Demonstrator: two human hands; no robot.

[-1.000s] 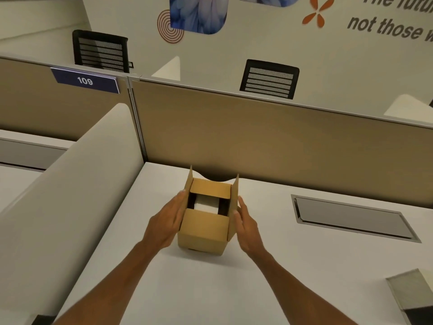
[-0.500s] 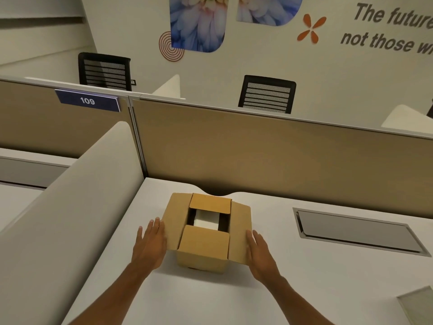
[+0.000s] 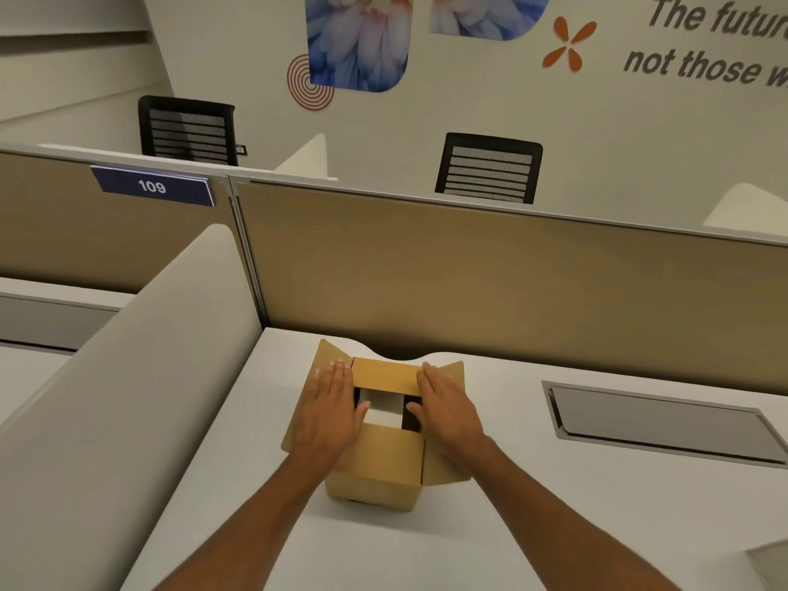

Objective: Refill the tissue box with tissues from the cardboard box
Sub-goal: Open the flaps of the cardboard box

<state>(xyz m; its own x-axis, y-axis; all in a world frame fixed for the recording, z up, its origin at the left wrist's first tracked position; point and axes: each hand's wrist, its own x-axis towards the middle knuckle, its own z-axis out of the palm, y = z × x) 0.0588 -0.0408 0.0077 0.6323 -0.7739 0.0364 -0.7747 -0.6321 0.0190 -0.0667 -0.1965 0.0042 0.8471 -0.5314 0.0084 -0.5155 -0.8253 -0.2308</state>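
A cardboard box (image 3: pixel 375 462) stood on the white tabletop (image 3: pixel 490 526), near the back corner where the brown partition (image 3: pixel 490 275) met the grey side panel (image 3: pixel 128 377). The four top flaps of the box were open. The two side flaps were spread outward and pressed down, while the far flap and the near flap lay more or less level over the opening. Between them a square gap showed something white inside, probably the tissues (image 3: pixel 386 409), with dark space on both sides of it.

The left hand (image 3: pixel 330 413) lay flat on the left flap, palm down, fingers straight and together, pointing away from the person. Its thumb reached to the edge of the opening. The right hand (image 3: pixel 445 409) lay in the same way on the right flap, and its thumb also came to the opening. Both hands were spread flat and pressed on the cardboard; they did not grasp anything.

To the right of the box, well apart from it, a grey cable hatch (image 3: pixel 665 424) was set into the tabletop. At the lower right edge of the view a grey corner of some object (image 3: pixel 772 565) showed, but I cannot tell what it was. Behind the partition two black chairs (image 3: pixel 490 168) stood, and a blue sign (image 3: pixel 153 187) carried the number 109.
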